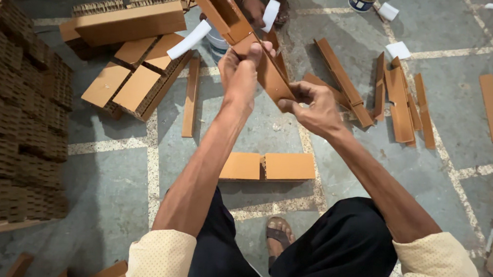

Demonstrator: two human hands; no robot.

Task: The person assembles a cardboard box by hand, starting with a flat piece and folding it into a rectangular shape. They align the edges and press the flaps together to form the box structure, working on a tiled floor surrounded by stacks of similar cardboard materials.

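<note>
A grey stone floor (119,194) with pale joint lines lies below, strewn with brown cardboard. The left hand (239,72) is raised in front of the person, its fingers (254,52) clenched around a folded cardboard piece (270,74) that is held up over the floor, thumb pressed on its top edge. The right hand (313,105) pinches the lower corner of the same piece, thumb and forefinger closed on it and the other fingers curled. Right below the hands, two cardboard blocks (267,166) lie end to end on the floor. Flat cardboard strips (400,105) lie scattered to the right, and finished blocks (133,82) are heaped to the left beside a tall stack of honeycomb cardboard (23,125). A white bucket (218,43) stands behind the held piece; what is in it cannot be seen. At the top edge another small tub (361,2) shows, its contents unclear.
</note>
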